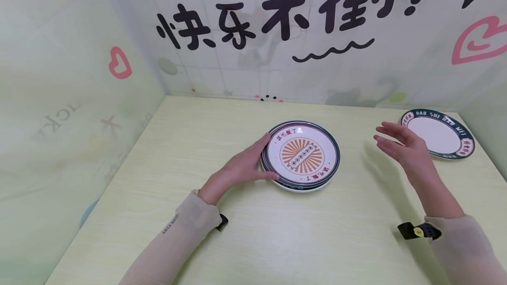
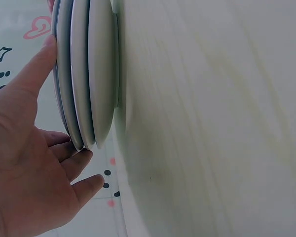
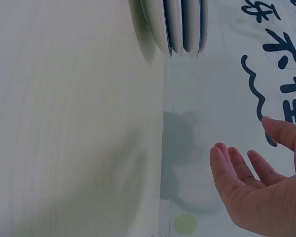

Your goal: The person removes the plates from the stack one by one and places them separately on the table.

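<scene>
A stack of several round plates (image 1: 303,155) sits on the table; the top one is white with dark rim rings, red characters and an orange sunburst. My left hand (image 1: 245,164) holds the left side of the stack, thumb at its front rim and fingers at the rim farther back. In the left wrist view the left hand (image 2: 34,148) shows its thumb and fingertips against the edges of the stacked plates (image 2: 84,74), little finger apart. Raised over the table to the right, my right hand (image 1: 408,151) holds nothing, fingers loosely bent.
An oval plate (image 1: 435,133) with a dark green lettered rim lies at the back right, partly behind the right hand. Pale walls with black lettering and pink hearts border the light wooden table (image 1: 301,236) at the back and sides.
</scene>
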`<state>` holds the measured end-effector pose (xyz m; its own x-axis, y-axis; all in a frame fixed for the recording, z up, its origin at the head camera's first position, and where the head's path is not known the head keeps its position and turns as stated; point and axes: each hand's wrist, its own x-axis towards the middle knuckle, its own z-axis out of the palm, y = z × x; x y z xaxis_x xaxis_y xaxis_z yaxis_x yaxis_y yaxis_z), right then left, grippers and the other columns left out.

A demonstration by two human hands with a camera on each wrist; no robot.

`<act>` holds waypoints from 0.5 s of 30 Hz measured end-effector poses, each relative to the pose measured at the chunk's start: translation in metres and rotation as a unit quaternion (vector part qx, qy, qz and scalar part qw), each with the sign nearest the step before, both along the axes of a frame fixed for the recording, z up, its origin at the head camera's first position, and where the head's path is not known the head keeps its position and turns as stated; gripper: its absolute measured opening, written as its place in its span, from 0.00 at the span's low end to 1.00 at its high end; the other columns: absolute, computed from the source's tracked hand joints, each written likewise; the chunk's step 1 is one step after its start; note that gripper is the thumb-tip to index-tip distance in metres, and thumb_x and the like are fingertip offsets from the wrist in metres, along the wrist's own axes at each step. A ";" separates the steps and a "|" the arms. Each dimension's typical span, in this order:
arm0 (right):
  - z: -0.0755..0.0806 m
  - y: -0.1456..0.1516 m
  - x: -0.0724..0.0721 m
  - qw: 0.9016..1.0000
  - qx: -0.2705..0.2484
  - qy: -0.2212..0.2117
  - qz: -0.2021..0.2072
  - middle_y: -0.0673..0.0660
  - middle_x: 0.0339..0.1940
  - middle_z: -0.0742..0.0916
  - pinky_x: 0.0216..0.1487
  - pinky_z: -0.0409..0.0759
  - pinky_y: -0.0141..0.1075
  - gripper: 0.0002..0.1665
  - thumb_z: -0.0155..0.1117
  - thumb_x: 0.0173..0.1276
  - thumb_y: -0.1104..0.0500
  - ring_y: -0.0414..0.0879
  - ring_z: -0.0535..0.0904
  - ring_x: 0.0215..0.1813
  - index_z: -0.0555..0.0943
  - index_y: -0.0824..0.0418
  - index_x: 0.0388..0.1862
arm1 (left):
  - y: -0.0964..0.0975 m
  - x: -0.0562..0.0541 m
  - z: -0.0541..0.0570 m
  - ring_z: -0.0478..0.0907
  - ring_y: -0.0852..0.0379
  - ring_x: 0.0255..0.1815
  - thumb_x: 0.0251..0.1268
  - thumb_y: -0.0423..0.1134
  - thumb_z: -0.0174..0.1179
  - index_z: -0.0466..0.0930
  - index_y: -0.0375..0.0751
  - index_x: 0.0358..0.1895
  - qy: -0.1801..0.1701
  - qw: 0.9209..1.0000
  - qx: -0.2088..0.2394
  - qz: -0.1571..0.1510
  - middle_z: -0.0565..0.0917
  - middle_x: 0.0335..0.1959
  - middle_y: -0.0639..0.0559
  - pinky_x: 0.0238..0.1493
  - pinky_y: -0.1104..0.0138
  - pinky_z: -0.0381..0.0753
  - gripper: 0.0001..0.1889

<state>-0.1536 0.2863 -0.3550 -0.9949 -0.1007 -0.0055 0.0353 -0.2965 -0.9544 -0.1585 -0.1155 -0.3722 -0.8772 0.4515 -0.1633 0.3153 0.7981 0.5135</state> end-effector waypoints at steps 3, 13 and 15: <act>-0.002 -0.003 0.000 1.000 0.005 0.003 0.003 0.45 0.48 0.88 0.47 0.86 0.26 0.23 0.58 0.70 0.74 0.35 0.88 0.47 0.79 0.53 0.57 | 0.001 0.000 0.000 0.47 0.52 0.83 0.53 0.64 0.70 0.35 0.46 0.82 0.000 1.000 0.001 -0.003 0.44 0.84 0.51 0.81 0.57 0.57 0.63; -0.009 -0.014 0.000 0.997 0.072 0.025 0.013 0.42 0.51 0.86 0.48 0.85 0.23 0.22 0.60 0.71 0.70 0.31 0.86 0.48 0.76 0.51 0.58 | 0.001 -0.001 -0.001 0.47 0.52 0.83 0.54 0.64 0.69 0.35 0.48 0.82 -0.002 1.000 0.002 0.005 0.44 0.84 0.52 0.81 0.56 0.58 0.63; -0.011 -0.017 0.000 0.996 0.085 0.029 0.014 0.42 0.51 0.86 0.48 0.84 0.23 0.21 0.61 0.71 0.69 0.31 0.86 0.48 0.77 0.50 0.58 | 0.001 -0.001 -0.001 0.47 0.52 0.83 0.54 0.65 0.69 0.35 0.48 0.82 -0.003 1.000 0.002 0.007 0.44 0.84 0.52 0.81 0.57 0.57 0.63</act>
<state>-0.1536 0.2696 -0.3657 -0.9908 -0.1314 0.0330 -0.0158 -0.1294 -0.9915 -0.1596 -0.1147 -0.3735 -0.8825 0.4395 -0.1674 0.3004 0.8006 0.5185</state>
